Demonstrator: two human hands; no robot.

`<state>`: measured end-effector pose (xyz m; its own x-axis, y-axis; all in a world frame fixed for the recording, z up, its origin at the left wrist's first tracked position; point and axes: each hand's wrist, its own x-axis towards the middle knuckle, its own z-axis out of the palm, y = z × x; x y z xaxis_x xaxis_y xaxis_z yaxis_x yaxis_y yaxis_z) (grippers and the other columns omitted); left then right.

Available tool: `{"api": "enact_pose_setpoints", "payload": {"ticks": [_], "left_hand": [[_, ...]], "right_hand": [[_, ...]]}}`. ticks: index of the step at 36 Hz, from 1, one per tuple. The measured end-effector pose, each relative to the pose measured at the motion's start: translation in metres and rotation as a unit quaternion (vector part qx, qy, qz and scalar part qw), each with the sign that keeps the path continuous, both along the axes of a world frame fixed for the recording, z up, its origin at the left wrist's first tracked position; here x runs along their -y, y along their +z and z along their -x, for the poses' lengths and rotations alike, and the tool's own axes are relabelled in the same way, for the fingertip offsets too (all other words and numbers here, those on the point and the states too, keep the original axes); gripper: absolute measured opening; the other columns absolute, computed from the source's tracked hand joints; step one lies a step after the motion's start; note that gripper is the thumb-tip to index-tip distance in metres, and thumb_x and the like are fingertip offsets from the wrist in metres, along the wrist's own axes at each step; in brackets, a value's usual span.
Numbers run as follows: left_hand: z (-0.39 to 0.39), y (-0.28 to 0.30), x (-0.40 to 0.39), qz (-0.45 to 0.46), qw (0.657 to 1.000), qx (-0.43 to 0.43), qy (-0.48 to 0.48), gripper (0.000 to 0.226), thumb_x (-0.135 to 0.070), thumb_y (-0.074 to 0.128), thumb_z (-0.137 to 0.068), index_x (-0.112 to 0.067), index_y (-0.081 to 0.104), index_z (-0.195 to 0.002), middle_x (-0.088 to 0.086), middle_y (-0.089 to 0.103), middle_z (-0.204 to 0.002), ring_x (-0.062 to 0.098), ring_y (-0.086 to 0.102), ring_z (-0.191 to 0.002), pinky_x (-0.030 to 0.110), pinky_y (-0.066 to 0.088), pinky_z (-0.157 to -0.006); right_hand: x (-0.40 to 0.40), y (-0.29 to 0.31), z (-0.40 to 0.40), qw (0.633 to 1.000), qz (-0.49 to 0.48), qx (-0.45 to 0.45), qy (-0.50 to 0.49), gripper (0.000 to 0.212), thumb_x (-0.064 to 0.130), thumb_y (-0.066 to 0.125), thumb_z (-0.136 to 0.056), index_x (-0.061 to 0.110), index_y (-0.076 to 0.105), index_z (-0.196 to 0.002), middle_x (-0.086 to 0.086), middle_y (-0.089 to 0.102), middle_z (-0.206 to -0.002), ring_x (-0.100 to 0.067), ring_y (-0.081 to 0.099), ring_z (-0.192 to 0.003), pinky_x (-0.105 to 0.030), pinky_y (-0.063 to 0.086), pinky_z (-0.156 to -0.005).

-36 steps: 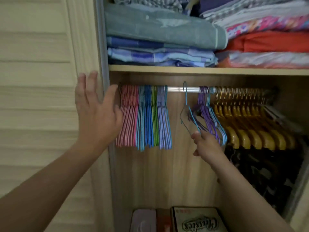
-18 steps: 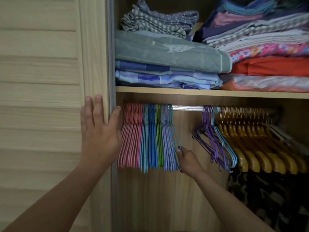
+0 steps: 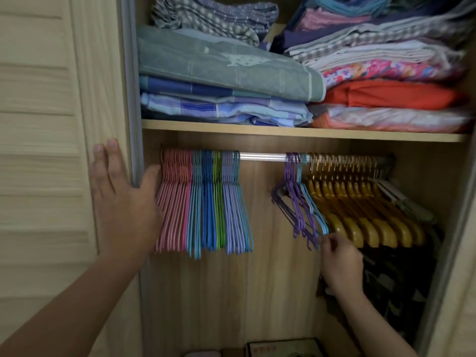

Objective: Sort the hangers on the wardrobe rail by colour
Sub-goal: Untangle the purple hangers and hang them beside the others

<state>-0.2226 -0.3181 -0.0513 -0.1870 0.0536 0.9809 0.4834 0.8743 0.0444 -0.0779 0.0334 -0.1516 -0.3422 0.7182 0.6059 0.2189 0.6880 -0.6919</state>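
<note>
The left hand (image 3: pixel 123 202) rests flat and open on the door (image 3: pixel 51 150), steadying, while the right hand (image 3: pixel 337 261) pinches the purple hangers (image 3: pixel 296 202) to shift them along the rail (image 3: pixel 262 157).

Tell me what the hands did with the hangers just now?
The right hand hung a teal hanger onto the sorted bunch, let go, and moved right to the purple hangers, where its fingers now touch. The left hand stayed on the wardrobe door.
</note>
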Motion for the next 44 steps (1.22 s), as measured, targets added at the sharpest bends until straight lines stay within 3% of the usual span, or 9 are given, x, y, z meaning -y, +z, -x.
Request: {"api": "enact_pose_setpoints", "payload": {"ticks": [4,7,12,19,22,26,32,40,44], "left_hand": [[0.0,-0.002,-0.001,-0.006,1.0,-0.008,-0.012,0.026,-0.004,0.062,-0.096,-0.007,0.065,-0.122,0.036,0.013,-0.163,0.057,0.012,-0.151,0.062,0.012,-0.124],[-0.001,-0.003,0.0,-0.005,1.0,-0.001,-0.022,0.025,-0.005,0.063,-0.096,-0.006,0.065,-0.121,0.036,0.011,-0.164,0.058,0.01,-0.151,0.062,0.01,-0.125],[0.001,-0.003,0.001,0.0,1.0,-0.009,-0.018,0.024,-0.003,0.06,-0.096,-0.005,0.067,-0.119,0.038,0.014,-0.162,0.059,0.013,-0.15,0.064,0.014,-0.123],[-0.001,-0.002,0.002,0.01,1.0,-0.002,-0.009,0.023,-0.001,0.068,-0.091,-0.004,0.068,-0.113,0.037,0.012,-0.162,0.058,0.01,-0.15,0.064,0.014,-0.123],[-0.001,-0.002,0.002,0.007,1.0,0.003,-0.013,0.026,0.002,0.07,-0.088,-0.004,0.069,-0.113,0.038,0.012,-0.162,0.058,0.01,-0.15,0.065,0.015,-0.123],[0.0,-0.002,0.002,0.009,1.0,0.003,-0.013,0.032,0.001,0.072,-0.085,-0.004,0.07,-0.116,0.038,0.013,-0.162,0.058,0.01,-0.15,0.067,0.017,-0.121],[0.002,-0.002,0.002,0.013,1.0,-0.001,-0.014,0.03,0.001,0.074,-0.083,-0.003,0.071,-0.113,0.038,0.014,-0.162,0.058,0.012,-0.15,0.067,0.017,-0.121],[0.007,-0.007,0.003,0.017,1.0,-0.012,-0.017,0.017,-0.002,0.067,-0.092,-0.003,0.071,-0.108,0.039,0.016,-0.161,0.058,0.013,-0.15,0.066,0.017,-0.122],[0.008,-0.006,0.003,0.014,0.999,-0.029,-0.025,0.006,-0.005,0.068,-0.095,-0.003,0.065,-0.1,0.039,0.019,-0.16,0.06,0.017,-0.148,0.067,0.019,-0.121]], "right_hand": [[-0.024,0.024,-0.006,0.998,-0.025,0.046,-0.018,0.019,0.02,0.056,-0.101,0.016,0.072,-0.091,-0.001,0.067,-0.074,-0.02,0.063,-0.066,-0.037,0.055,-0.059],[-0.034,0.034,0.002,0.996,-0.018,0.087,-0.009,0.03,0.023,0.055,-0.102,0.012,0.071,-0.08,0.001,0.063,-0.066,-0.016,0.06,-0.061,-0.036,0.055,-0.056],[-0.034,0.042,0.014,0.988,0.008,0.149,-0.031,0.035,0.03,0.056,-0.101,0.011,0.069,-0.074,-0.004,0.062,-0.068,-0.019,0.057,-0.061,-0.027,0.042,-0.052],[-0.034,0.05,0.015,0.988,0.062,0.137,-0.026,0.036,0.03,0.059,-0.1,0.017,0.069,-0.068,-0.004,0.066,-0.065,-0.022,0.063,-0.06,-0.031,0.05,-0.05],[-0.035,0.056,0.011,0.992,0.043,0.117,-0.034,0.041,0.03,0.058,-0.1,0.016,0.067,-0.063,-0.004,0.064,-0.06,-0.021,0.061,-0.057,-0.03,0.047,-0.049],[-0.031,0.074,0.008,0.994,0.01,0.09,-0.057,0.035,0.028,0.057,-0.101,0.018,0.066,-0.068,-0.002,0.064,-0.065,-0.02,0.063,-0.061,-0.039,0.059,-0.06],[-0.03,0.11,0.018,0.998,-0.006,0.036,-0.051,0.029,0.022,0.056,-0.101,0.017,0.063,-0.073,-0.004,0.064,-0.066,-0.019,0.064,-0.058,-0.036,0.058,-0.054],[-0.035,0.112,0.033,0.994,-0.031,0.089,-0.056,0.018,0.018,0.06,-0.099,0.015,0.064,-0.081,-0.002,0.061,-0.073,-0.014,0.061,-0.063,-0.027,0.048,-0.051],[-0.043,0.091,0.016,0.987,-0.064,0.135,-0.053,0.021,0.016,0.063,-0.096,0.017,0.062,-0.075,-0.003,0.061,-0.073,-0.018,0.062,-0.064,-0.038,0.059,-0.059]]}}
